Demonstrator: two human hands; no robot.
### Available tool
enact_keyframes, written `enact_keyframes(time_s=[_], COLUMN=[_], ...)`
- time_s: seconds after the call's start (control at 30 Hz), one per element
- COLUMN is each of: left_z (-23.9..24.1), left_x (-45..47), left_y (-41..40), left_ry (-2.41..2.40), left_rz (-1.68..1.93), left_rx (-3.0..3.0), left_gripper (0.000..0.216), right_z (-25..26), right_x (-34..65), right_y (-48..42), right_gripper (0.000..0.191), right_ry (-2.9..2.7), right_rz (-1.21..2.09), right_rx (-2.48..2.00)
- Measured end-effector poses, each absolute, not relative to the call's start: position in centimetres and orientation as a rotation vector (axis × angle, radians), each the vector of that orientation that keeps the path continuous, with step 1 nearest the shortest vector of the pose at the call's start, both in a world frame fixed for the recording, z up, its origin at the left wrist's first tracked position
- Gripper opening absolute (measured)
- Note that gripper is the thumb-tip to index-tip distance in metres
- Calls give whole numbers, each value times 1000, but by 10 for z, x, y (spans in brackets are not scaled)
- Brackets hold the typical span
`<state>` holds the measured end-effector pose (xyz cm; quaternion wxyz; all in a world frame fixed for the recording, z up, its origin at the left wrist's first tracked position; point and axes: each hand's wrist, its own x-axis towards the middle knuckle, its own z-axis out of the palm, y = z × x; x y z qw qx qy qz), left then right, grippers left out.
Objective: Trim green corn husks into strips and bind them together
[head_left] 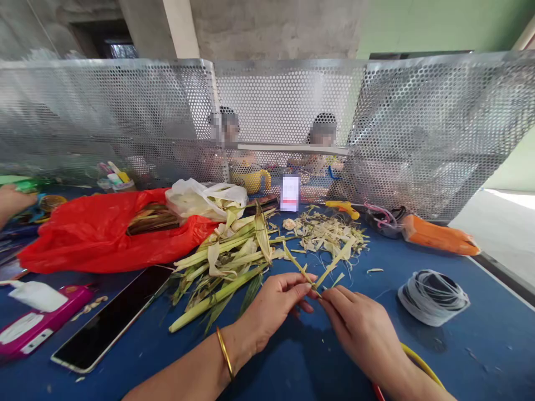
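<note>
Far: concrete wall (271, 28) behind perforated metal screen (288, 89); blue bench (451, 345) near; husk pile (234, 256) left of centre, apparently still to work; scraps (330, 228) farther right, suggesting some trimming done; near centre, pale strips (334, 264), seemingly unfinished, pinched in fingers of left hand (278, 301) and right hand (359, 323)

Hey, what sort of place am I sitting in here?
Probably a shared craft workshop, though I can't be certain: pale husks and a roll of string lie on the blue table, and other people show through the perforated screen.
</note>
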<state>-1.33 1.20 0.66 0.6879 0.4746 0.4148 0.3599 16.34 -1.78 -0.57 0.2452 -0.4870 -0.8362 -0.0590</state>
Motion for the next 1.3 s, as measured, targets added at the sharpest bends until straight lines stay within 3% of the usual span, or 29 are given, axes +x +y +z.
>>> enact_keyframes(time_s=[0.13, 0.23, 0.57, 1.2, 1.3], left_z=[4, 4, 4, 3, -3], left_x=[-13, -12, -8, -5, 0], left_y=[11, 10, 4, 3, -2], left_ry=[944, 995, 800, 1082, 1080], left_rz=[807, 809, 811, 745, 619], left_rx=[946, 842, 732, 964, 1182], left_gripper=[35, 31, 32, 22, 26], right_z=[-2, 3, 5, 21, 20], right_x=[163, 163, 163, 170, 168], right_y=[-20, -21, -13, -20, -22], right_gripper=[29, 29, 14, 18, 17], right_ry=[-2381, -2404, -2001, -2067, -2065], right_rz=[-77, 169, 507, -16, 69], right_rx=[-1327, -1293, -1147, -1186, -1238])
